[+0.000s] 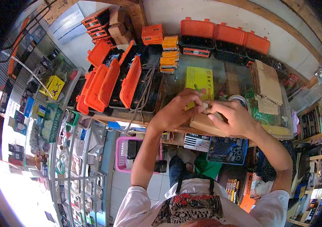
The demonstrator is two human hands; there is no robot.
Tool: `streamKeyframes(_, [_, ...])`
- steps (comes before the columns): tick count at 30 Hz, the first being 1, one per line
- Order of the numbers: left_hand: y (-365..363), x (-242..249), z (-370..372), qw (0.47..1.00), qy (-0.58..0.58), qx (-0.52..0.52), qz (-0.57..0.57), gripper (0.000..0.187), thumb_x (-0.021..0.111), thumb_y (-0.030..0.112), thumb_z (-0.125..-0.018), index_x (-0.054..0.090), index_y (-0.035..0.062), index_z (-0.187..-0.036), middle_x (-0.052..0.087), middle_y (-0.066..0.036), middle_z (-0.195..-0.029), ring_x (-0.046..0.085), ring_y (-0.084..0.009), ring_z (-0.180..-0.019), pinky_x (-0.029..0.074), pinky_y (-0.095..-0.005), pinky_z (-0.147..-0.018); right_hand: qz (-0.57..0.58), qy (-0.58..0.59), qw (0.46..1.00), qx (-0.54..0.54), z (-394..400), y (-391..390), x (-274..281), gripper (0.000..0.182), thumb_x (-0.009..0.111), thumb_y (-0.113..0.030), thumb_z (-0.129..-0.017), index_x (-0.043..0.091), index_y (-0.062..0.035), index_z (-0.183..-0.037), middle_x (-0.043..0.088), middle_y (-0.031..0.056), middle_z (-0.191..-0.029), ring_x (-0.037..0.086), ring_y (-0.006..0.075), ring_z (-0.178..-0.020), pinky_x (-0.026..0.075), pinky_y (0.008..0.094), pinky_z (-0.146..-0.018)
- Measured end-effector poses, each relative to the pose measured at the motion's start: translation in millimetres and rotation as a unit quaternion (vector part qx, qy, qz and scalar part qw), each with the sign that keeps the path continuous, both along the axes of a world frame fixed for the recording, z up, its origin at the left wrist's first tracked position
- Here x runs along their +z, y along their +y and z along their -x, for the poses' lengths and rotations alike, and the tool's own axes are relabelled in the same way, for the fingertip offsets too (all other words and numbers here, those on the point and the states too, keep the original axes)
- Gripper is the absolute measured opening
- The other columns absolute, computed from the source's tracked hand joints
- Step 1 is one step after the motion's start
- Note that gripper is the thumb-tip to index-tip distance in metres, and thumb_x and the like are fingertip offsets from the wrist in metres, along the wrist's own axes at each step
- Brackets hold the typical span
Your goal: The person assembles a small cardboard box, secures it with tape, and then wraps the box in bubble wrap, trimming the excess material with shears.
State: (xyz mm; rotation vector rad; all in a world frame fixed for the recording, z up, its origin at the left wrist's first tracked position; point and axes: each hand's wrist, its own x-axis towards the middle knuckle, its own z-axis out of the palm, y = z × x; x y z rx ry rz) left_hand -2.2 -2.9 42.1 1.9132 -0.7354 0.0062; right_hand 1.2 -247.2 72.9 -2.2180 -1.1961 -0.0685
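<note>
My left hand (178, 109) and my right hand (232, 115) meet over the front of the glass-topped counter. Both have their fingers closed in a pinch at the top of a brown paper packet (205, 124), where a small pale edge shows between the fingertips. The packet lies at the counter's front edge, partly covered by my right hand. Beyond the fingers is a yellow sheet (199, 78) with printed letters. A pale roll of tape (239, 100) sits just past my right hand. Further right lies a stack of flat brown paper bags (267, 87).
Black boxes with raised orange lids (130, 83) fill the left of the counter, some holding screws. Small yellow boxes (169, 56) are stacked at the back. Below stand a pink basket (121, 160) and a blue tray (227, 162) of dark fittings. Shelving (69, 162) runs along the left.
</note>
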Motion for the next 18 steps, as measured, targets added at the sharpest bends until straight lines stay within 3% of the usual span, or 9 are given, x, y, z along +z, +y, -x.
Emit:
streamKeyframes(1, [-1,0,0,1.000,0.003,0.000,0.000,0.008,0.069,0.010,-0.094,0.067,0.0038,-0.098,0.066,-0.015,-0.113,0.051,-0.0354,-0.136,0.041,-0.0442,-0.110,-0.004,0.000,1.000,-0.001,1,0,0,0.015,0.065,-0.018,-0.094,0.064,-0.0054,-0.101,0.070,0.0205,-0.086,0.069,0.0409,-0.074,0.054,0.0485,-0.066])
streamKeyframes(4, [3,-5,-10,0.999,-0.003,-0.040,-0.028,0.022,0.069,0.028,-0.099,0.067,0.0101,-0.112,0.057,-0.010,-0.131,0.057,-0.0241,-0.119,0.049,-0.0366,-0.091,-0.014,-0.013,1.000,0.011,-2,-2,-5,0.016,0.065,-0.019,-0.094,0.063,-0.0054,-0.103,0.070,0.0214,-0.086,0.069,0.0421,-0.075,0.054,0.0499,-0.067])
streamKeyframes(7, [5,-9,-15,0.991,0.106,-0.080,0.016,0.029,0.071,0.025,-0.097,0.063,0.0113,-0.122,0.055,-0.008,-0.135,0.056,-0.0234,-0.121,0.049,-0.0377,-0.093,-0.014,-0.017,1.000,0.011,-1,-2,-4,0.017,0.065,-0.019,-0.094,0.062,-0.0049,-0.102,0.070,0.0216,-0.086,0.069,0.0425,-0.076,0.054,0.0507,-0.068])
streamKeyframes(10, [-2,-4,-12,0.984,0.139,-0.047,0.105,0.045,0.076,0.008,-0.089,0.055,0.0056,-0.130,0.060,-0.008,-0.132,0.053,-0.0238,-0.128,0.043,-0.0382,-0.106,-0.026,-0.040,0.999,0.007,-1,-1,-6,0.016,0.065,-0.018,-0.094,0.062,-0.0041,-0.101,0.070,0.0208,-0.087,0.068,0.0419,-0.077,0.055,0.0498,-0.068])
streamKeyframes(13, [-1,-12,-19,0.971,0.212,-0.046,0.100,0.058,0.077,0.010,-0.089,0.047,0.0073,-0.138,0.057,-0.008,-0.134,0.052,-0.0209,-0.123,0.043,-0.0376,-0.106,-0.010,-0.038,0.999,0.015,1,-1,-3,0.015,0.064,-0.016,-0.094,0.062,-0.0028,-0.100,0.070,0.0190,-0.094,0.069,0.0409,-0.079,0.055,0.0494,-0.069])
streamKeyframes(16, [1,-11,-19,0.982,0.173,-0.028,0.064,0.054,0.078,0.011,-0.089,0.049,0.0067,-0.134,0.055,-0.010,-0.133,0.054,-0.0191,-0.119,0.048,-0.0351,-0.099,-0.007,-0.045,0.999,0.027,1,0,1,0.014,0.064,-0.014,-0.093,0.063,-0.0018,-0.098,0.070,0.0169,-0.099,0.069,0.0401,-0.082,0.056,0.0489,-0.071])
streamKeyframes(18, [-1,-23,-12,0.987,0.114,0.053,0.096,0.046,0.075,0.012,-0.092,0.051,0.0057,-0.130,0.059,-0.010,-0.124,0.058,-0.0161,-0.110,0.051,-0.0315,-0.088,-0.035,-0.066,0.997,0.028,0,1,-4,0.013,0.065,-0.014,-0.093,0.063,-0.0015,-0.097,0.070,0.0158,-0.099,0.069,0.0397,-0.082,0.056,0.0484,-0.071])
